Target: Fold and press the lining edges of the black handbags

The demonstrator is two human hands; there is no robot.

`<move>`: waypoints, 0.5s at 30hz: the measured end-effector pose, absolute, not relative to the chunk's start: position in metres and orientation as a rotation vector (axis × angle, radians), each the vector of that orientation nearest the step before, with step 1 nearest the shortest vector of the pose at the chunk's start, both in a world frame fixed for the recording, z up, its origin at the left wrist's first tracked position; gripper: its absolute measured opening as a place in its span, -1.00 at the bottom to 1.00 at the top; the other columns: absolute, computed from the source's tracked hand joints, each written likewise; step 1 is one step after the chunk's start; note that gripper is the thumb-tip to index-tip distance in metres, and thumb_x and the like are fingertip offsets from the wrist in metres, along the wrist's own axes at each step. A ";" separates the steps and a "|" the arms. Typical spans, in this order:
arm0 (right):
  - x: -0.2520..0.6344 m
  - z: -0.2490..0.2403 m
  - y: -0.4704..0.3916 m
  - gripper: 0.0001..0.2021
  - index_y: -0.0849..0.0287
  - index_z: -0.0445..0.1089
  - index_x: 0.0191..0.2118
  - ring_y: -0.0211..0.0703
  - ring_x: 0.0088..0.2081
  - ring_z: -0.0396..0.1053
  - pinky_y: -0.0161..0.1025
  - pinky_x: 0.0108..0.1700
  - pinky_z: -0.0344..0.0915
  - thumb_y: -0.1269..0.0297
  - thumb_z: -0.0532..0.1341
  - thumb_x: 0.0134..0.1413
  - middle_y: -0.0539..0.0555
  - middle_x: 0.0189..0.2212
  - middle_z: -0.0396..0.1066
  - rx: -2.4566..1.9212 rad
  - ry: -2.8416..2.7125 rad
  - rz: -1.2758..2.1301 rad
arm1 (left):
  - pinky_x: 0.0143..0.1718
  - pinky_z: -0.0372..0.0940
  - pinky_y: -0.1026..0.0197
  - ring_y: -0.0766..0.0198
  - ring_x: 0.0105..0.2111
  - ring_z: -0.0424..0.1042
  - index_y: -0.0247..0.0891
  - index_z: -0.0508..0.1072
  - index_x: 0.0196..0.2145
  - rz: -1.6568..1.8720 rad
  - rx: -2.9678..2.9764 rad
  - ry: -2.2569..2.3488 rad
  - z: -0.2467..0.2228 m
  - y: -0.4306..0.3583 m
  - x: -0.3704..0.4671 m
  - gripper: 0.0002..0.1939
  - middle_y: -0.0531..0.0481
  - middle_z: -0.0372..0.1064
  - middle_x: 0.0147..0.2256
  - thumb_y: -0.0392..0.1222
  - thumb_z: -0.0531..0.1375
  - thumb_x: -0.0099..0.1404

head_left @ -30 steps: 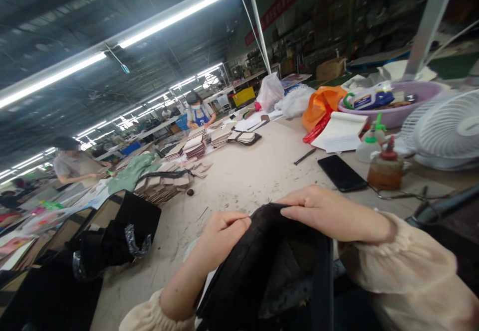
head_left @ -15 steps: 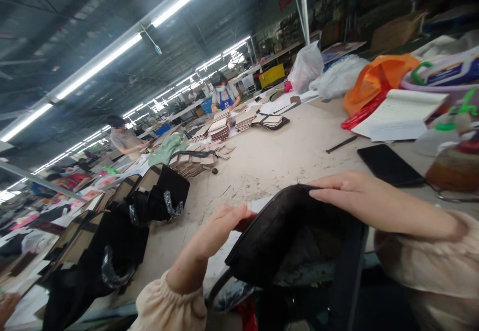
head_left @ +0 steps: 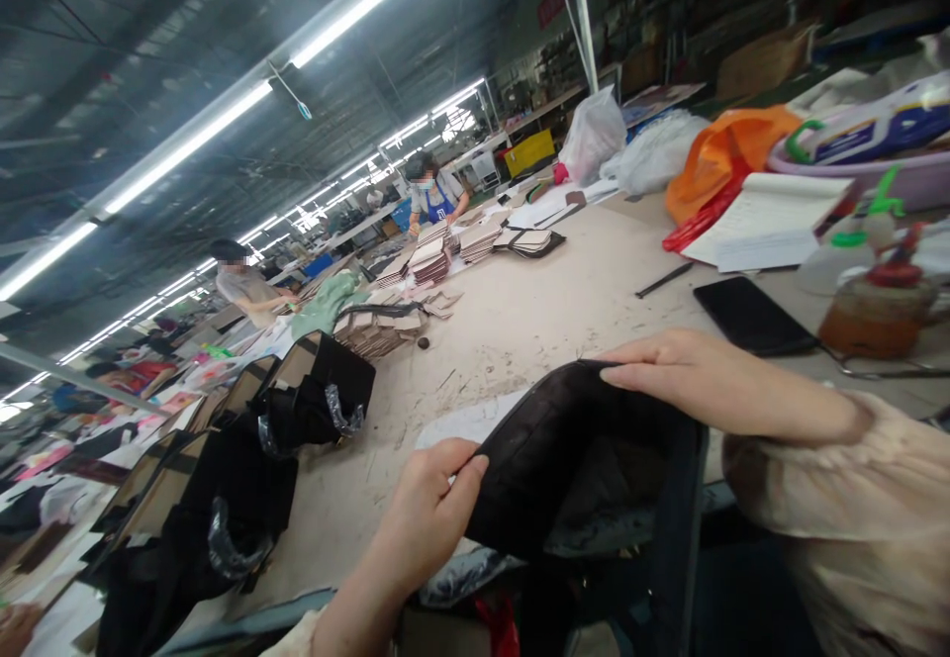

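A black bag [head_left: 534, 469] stands tilted at the table's near edge, its dark inside facing me. My left hand [head_left: 437, 499] pinches the bag's left rim between thumb and fingers. At the top of the same rim, my right hand [head_left: 660, 370] grips the edge, thumb on the near side and fingers beyond it. A black strap-like side hangs down below my right hand. Pale paper [head_left: 475, 420] lies on the table behind the bag.
Several black bags with cardboard [head_left: 297, 370] line the left side. Stacks of brown pieces [head_left: 430, 256] lie farther back. To the right are a black phone [head_left: 753, 316], a notepad [head_left: 779, 212], a jar of brown liquid [head_left: 880, 306] and a dark rod [head_left: 663, 279]. Two co-workers [head_left: 437, 197] stand beyond.
My left hand has gone from lying extended behind the bag's rim to pinching that rim. The right hand keeps its grip at the top. The view has shifted slightly.
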State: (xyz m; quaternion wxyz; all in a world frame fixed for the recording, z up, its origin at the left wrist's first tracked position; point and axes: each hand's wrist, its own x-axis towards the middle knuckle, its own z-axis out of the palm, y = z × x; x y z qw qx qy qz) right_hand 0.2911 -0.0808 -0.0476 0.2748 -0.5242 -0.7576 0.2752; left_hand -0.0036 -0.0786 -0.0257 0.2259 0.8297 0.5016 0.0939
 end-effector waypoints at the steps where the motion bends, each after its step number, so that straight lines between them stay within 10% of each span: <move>1: 0.291 -0.048 -0.081 -0.61 0.10 0.44 0.01 -0.06 -0.06 0.39 -0.26 -0.03 0.23 0.13 0.01 0.20 0.03 -0.04 0.45 -1.407 -2.032 0.745 | -0.48 -0.03 0.30 0.39 -0.54 0.14 -0.28 0.23 -0.59 0.267 2.290 1.397 -0.026 -0.079 -0.004 -0.65 0.10 0.13 -0.60 -0.14 -0.02 0.34; 15: 0.292 -0.054 -0.076 -0.62 0.06 0.43 0.01 -0.10 -0.12 0.42 -0.23 -0.05 0.26 0.13 -0.01 0.21 0.00 -0.08 0.47 -1.395 -2.055 0.643 | -0.26 0.29 0.26 0.17 -0.24 0.44 -0.30 0.46 -0.08 0.643 1.969 1.297 -0.045 -0.103 -0.018 -0.65 -0.09 0.49 -0.21 -0.05 0.12 0.27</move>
